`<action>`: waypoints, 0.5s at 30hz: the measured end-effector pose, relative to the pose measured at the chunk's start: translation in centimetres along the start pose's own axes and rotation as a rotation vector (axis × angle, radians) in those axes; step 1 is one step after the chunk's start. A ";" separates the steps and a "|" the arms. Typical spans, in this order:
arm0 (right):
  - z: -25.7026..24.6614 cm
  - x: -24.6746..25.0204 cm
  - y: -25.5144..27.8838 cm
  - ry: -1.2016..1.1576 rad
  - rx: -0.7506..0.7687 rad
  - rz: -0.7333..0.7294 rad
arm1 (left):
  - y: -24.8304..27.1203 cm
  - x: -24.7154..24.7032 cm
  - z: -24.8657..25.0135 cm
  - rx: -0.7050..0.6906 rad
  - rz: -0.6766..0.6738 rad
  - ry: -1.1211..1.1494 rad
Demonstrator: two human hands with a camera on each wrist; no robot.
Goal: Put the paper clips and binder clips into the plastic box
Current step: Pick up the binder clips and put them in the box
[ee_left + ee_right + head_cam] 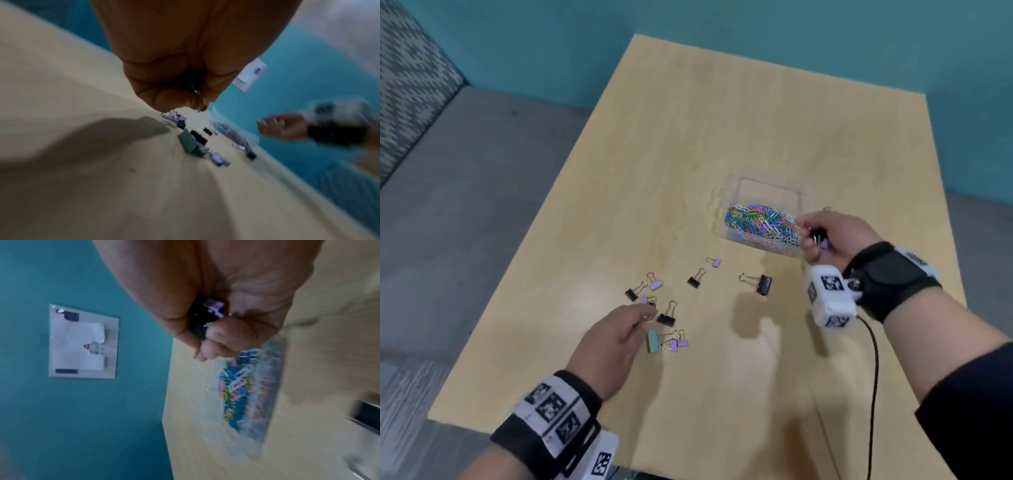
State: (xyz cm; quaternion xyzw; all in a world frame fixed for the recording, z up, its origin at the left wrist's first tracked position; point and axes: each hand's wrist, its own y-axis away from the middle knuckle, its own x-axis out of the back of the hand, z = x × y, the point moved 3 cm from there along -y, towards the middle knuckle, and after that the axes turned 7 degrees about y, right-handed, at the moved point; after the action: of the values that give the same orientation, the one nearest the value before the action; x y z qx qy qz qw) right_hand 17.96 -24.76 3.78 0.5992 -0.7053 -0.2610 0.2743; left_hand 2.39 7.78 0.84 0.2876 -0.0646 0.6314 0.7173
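Note:
A clear plastic box holding a heap of coloured paper clips stands right of the table's middle. My right hand hovers at its near right corner, fingers curled round a black and a purple binder clip; the box lies just past the fingers. Several binder clips lie loose on the table: a large black one, small black, purple, green. My left hand is down among the left cluster, its curled fingers pinching a small dark clip.
The light wooden table ends close to my body and at the left. A black cable hangs from the right wrist camera. A grey padded bench lies left of the table. A framed picture hangs on the teal wall.

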 end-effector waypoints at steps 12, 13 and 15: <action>-8.2 -4.5 -8.9 1.443 0.470 0.135 | -1.3 -2.4 1.0 -0.002 -0.276 -0.789; -8.2 -4.6 -8.9 1.424 0.463 0.120 | -1.4 -2.5 1.2 -0.002 -0.288 -0.791; -8.4 -4.1 -8.2 1.389 0.473 0.133 | -1.4 -2.8 1.3 0.001 -0.302 -0.773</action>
State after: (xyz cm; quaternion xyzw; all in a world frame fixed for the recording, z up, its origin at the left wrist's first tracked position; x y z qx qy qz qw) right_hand 30.13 -22.23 3.75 0.6257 -0.4414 0.3548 0.5365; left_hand 3.51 4.64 0.16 0.5099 -0.2861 0.3647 0.7247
